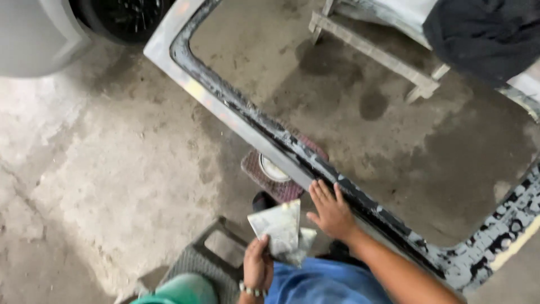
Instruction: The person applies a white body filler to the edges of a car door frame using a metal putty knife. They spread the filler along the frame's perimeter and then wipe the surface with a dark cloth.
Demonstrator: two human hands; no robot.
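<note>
1. Head view: a grey car panel (236,115) with a large window opening runs from upper left to lower right above the concrete floor (101,169). Its inner edge is black and flaking, and its lower right corner is mottled black and white.
2. The right hand (332,211) lies flat on the panel's lower edge, fingers spread and pressed against the surface, gripping nothing.
3. The left hand (257,264), just left of the right hand and off the panel, pinches two smeared putty blades (281,228) between thumb and fingers. The blades point up toward the panel edge. A beaded bracelet (251,291) circles that wrist.
4. Under the panel, just above the blades, a round tin (270,169) sits on a reddish mat (281,188). The panel hides half of the tin; what is in it I cannot tell, only a pale inside.
5. Left of the left hand and below the panel stands a grey frame (216,247) with a rectangular hole.
6. Seen through the panel's opening, a pale wooden stand (377,53) rests on the stained floor, with a dark cloth (484,34) to its right.
7. Beyond the panel's upper left corner shows a car tyre (121,19).
</note>
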